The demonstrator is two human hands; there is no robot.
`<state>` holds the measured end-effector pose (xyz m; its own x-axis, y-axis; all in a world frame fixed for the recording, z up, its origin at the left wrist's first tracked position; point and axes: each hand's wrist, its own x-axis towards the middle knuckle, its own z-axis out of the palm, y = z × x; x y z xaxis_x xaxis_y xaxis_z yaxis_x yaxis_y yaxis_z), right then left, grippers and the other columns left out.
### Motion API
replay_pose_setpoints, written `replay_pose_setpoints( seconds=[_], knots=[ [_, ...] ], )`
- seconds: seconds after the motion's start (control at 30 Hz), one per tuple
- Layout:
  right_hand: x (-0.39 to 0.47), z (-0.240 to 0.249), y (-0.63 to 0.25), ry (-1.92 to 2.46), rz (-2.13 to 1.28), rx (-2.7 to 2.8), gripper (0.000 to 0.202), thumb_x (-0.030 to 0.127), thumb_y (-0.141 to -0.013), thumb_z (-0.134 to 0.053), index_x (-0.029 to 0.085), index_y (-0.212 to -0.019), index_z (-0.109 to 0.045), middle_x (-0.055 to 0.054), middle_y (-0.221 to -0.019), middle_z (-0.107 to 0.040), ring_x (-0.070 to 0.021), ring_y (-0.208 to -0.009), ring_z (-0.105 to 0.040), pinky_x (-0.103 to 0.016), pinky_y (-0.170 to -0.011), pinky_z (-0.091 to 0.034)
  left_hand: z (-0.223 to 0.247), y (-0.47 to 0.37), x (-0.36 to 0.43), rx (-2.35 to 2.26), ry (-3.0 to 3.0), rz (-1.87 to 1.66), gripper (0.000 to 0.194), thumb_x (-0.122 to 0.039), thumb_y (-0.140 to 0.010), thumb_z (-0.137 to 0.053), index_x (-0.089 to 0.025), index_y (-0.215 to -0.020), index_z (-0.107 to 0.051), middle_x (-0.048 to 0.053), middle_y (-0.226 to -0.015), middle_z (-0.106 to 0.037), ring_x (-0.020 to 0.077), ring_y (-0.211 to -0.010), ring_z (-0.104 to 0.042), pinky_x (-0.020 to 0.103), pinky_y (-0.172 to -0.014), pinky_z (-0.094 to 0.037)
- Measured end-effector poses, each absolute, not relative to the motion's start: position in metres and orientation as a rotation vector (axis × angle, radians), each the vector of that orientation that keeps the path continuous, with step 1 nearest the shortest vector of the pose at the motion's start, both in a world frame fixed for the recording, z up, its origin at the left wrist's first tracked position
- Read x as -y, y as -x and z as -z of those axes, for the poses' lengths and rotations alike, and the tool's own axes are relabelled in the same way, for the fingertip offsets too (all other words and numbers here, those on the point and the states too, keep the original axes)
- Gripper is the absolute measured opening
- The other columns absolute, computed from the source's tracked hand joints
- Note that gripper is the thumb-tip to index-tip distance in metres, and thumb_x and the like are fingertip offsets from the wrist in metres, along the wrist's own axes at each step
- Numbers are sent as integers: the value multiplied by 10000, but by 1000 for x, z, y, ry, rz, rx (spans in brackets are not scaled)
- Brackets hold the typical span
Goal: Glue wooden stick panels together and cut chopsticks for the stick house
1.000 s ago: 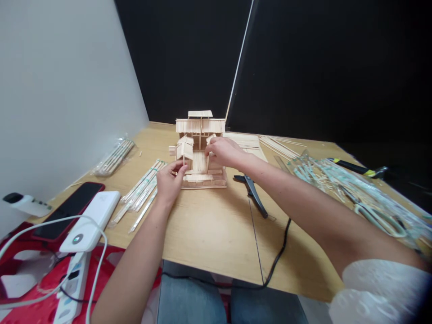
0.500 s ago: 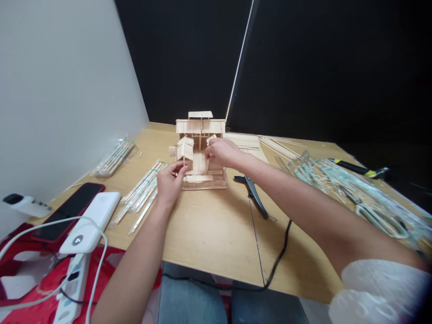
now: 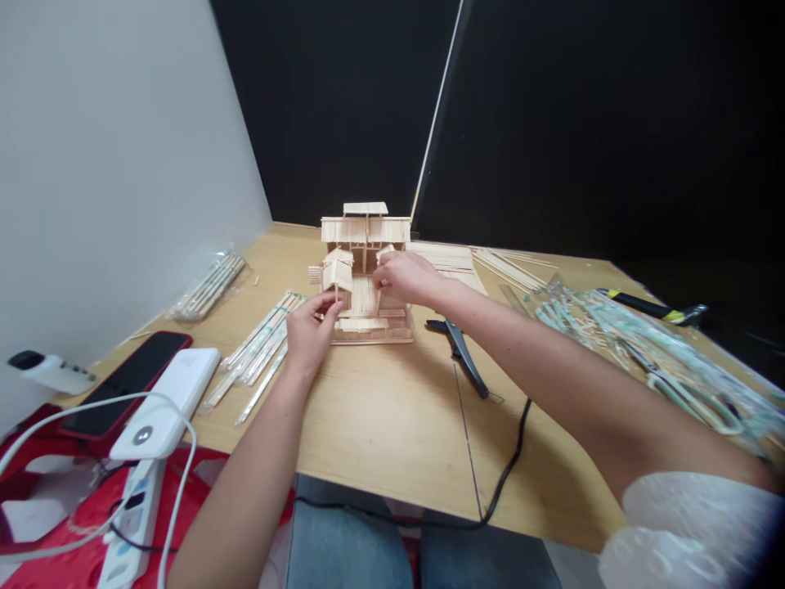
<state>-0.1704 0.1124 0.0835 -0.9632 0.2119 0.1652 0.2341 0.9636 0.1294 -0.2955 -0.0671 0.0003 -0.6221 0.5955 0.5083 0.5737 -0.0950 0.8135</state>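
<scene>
Pale wood: model house (image 3: 364, 304) stood on the tabletop (image 3: 380, 425), between both sets of fingers. Left hand (image 3: 308, 331): fingers drawn close at a front-left post (image 3: 336, 292), clamping unclear. Right hand (image 3: 408, 275): fingers bent beside small roof (image 3: 385, 250), grip hidden. Black tool (image 3: 464, 360) nearer the wearer than right fingers.

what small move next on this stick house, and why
Perhaps a gentle press with the right hand while the left hand braces: both are at the wooden model house, each close to a small front roof, and its thin stick build might break under a firm push.
</scene>
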Motion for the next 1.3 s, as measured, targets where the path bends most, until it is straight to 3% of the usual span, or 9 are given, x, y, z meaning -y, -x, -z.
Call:
replay_pose_setpoints(
  seconds=[0.8,1.3],
  knots=[
    [-112,-87,168,282,252,2973,185,145,-791,-597,212,-839,-762,-49,-876,-658,-165,-801,-558,-272,-590,-261,3,298,67,-2141,-1347,-1841,247,-366,-821,-641,-184,-944,-756,43,-854,-754,147,-671,-639,240,-607,-479],
    [-113,-86,169,283,244,2978,194,131,-789,-595,215,-837,-763,-47,-882,-668,-168,-816,-553,-271,-602,-277,4,298,66,-2099,-1306,-1893,249,-371,-814,-644,-164,-906,-748,56,-849,-753,163,-705,-671,270,-671,-525]
  ],
)
